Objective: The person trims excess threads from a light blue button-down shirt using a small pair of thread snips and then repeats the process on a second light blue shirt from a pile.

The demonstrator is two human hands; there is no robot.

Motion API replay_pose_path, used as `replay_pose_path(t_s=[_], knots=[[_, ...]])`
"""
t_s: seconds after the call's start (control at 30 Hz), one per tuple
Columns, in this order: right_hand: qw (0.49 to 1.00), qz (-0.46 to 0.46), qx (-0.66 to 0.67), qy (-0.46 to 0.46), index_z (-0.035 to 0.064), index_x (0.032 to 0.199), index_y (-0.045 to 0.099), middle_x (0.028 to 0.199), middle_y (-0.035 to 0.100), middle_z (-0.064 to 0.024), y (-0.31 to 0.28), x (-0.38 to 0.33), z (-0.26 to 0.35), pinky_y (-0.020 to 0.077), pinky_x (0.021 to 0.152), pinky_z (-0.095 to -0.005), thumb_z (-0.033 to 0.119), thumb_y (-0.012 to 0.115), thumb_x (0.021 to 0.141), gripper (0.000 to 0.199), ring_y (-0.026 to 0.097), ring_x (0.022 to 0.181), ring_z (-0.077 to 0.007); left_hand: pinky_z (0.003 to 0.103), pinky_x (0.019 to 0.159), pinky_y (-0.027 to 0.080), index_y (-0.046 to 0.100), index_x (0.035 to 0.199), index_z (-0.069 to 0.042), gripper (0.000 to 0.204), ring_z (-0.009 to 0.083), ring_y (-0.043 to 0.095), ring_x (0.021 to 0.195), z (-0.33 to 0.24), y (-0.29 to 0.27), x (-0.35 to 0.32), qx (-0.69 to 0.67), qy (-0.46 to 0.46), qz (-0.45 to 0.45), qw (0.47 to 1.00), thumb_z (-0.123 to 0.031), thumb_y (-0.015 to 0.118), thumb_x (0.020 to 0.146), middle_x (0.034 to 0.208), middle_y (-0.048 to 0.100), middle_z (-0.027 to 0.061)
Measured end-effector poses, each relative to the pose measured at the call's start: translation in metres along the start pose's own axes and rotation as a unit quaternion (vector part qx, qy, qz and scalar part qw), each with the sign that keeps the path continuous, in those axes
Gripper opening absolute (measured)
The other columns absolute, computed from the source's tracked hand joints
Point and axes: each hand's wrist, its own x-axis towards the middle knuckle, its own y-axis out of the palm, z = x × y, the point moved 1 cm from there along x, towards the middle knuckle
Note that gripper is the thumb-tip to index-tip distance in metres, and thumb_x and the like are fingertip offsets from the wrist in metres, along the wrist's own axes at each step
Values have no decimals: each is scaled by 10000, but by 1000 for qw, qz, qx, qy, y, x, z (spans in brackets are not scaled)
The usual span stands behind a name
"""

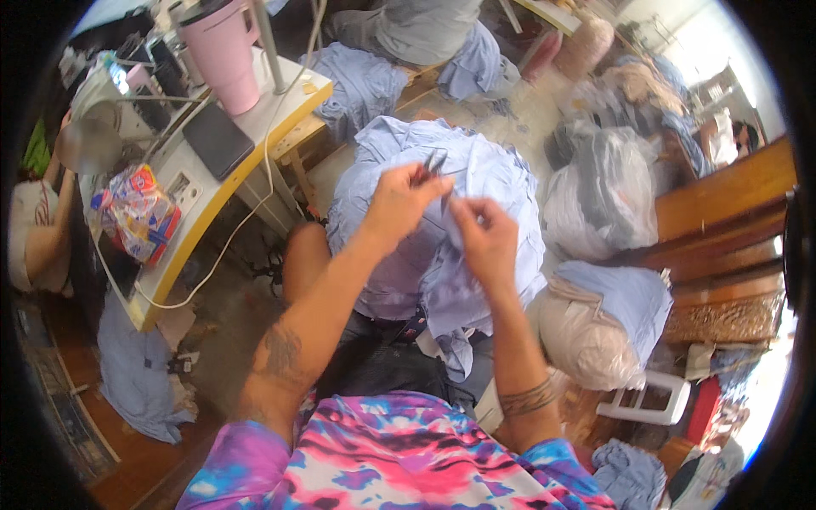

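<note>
My left hand (396, 204) is closed around a small pair of thread snips (436, 161). Their dark blades point up and away from me. Just to its right, my right hand (486, 238) pinches part of a light blue garment (448, 285) that hangs down toward my lap. Both hands are close together over a large, rounded heap of light blue cloth (361, 191) in front of me. Motion blurs the fingertips of my right hand, and the exact spot they grip is hard to make out.
At the left, a yellow-edged table (197, 217) holds a pink tumbler (224, 64), a dark flat device (218, 141) and a colourful plastic package (136, 212). A white cable (217, 262) droops off it. To the right stand a clear plastic-wrapped bundle (599, 195), a stuffed sack (582, 336) and a white stool (654, 399).
</note>
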Motion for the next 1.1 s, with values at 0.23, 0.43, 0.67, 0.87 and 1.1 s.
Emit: replay_pose_path(t_s=[0.23, 0.43, 0.67, 0.87, 1.1], knots=[[992, -85, -76, -53, -27, 1011, 758, 895, 776, -167, -16, 119, -23, 554, 787, -367, 268, 763, 945, 302, 740, 835, -227, 258, 520, 397, 696, 998, -67, 254, 66, 489, 587, -33, -23, 34, 49, 104, 10, 993, -312, 652, 1048, 726, 552, -50], [975, -86, -185, -93, -48, 1363, 617, 1231, 705, -248, -40, 21, -15, 513, 1009, -413, 273, 762, 964, 533, 677, 1155, -351, 231, 562, 440, 685, 1296, -23, 363, 53, 510, 628, -58, -98, -127, 233, 61, -3, 970, -304, 583, 1091, 856, 569, -19], [990, -22, -140, 19, 26, 945, 683, 746, 636, -73, -34, -145, -18, 480, 620, -325, 184, 844, 904, 229, 584, 638, -185, 242, 602, 460, 637, 1294, 0, 330, 59, 538, 679, -111, -180, -155, 392, 54, -235, 888, -234, 636, 1061, 894, 600, -6], [985, -22, -152, 74, 16, 972, 734, 742, 662, -65, -12, -147, -32, 479, 606, -279, 175, 849, 899, 210, 602, 637, -147, 342, 833, 533, 610, 1235, 51, 310, 177, 650, 896, -101, -118, -145, 154, -107, -40, 981, -159, 682, 1019, 1014, 673, 113], [989, -66, 36, 131, -29, 967, 710, 733, 622, 29, -55, -88, -16, 403, 587, -236, 176, 764, 977, 213, 509, 664, -36, 397, 827, 548, 628, 1219, 21, 303, 298, 678, 937, -61, -29, -69, 312, 137, -19, 940, -166, 694, 989, 1079, 657, 190]])
